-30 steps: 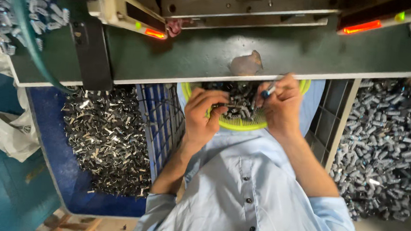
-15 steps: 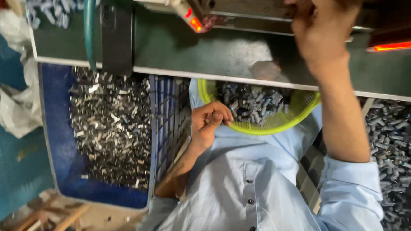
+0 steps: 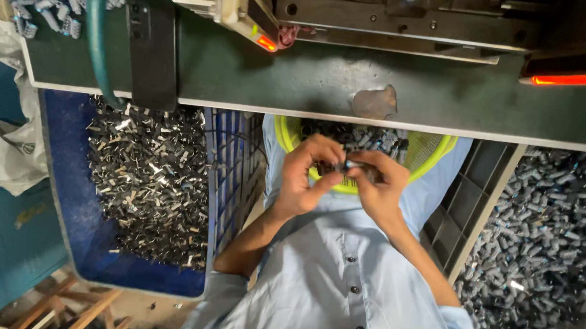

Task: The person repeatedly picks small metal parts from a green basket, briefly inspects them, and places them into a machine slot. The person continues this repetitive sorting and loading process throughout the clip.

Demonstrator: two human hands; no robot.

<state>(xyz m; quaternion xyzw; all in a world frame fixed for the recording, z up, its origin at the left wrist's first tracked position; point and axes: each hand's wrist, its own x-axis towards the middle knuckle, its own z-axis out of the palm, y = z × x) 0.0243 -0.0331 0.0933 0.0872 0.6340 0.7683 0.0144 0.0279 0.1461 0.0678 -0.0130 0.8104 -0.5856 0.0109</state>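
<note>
Fingertips of your left hand (image 3: 304,175) and right hand (image 3: 378,186) pinch a small metal part (image 3: 351,165) between them, right over the yellow basket (image 3: 286,138) in your lap. Its shape is too small to make out. Blue crate (image 3: 79,226) sits at nine o'clock; the green table (image 3: 258,74) edge hides the basket's far rim.

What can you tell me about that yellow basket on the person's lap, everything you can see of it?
The yellow basket is a round, bright yellow-green bowl that looks like plastic, with a mesh or slotted wall. It sits on the lap against the light blue shirt, partly tucked under the green table edge. It holds a heap of small dark and silvery metal parts. The left hand and right hand meet over its near rim, pinching a small metal piece together.
</note>
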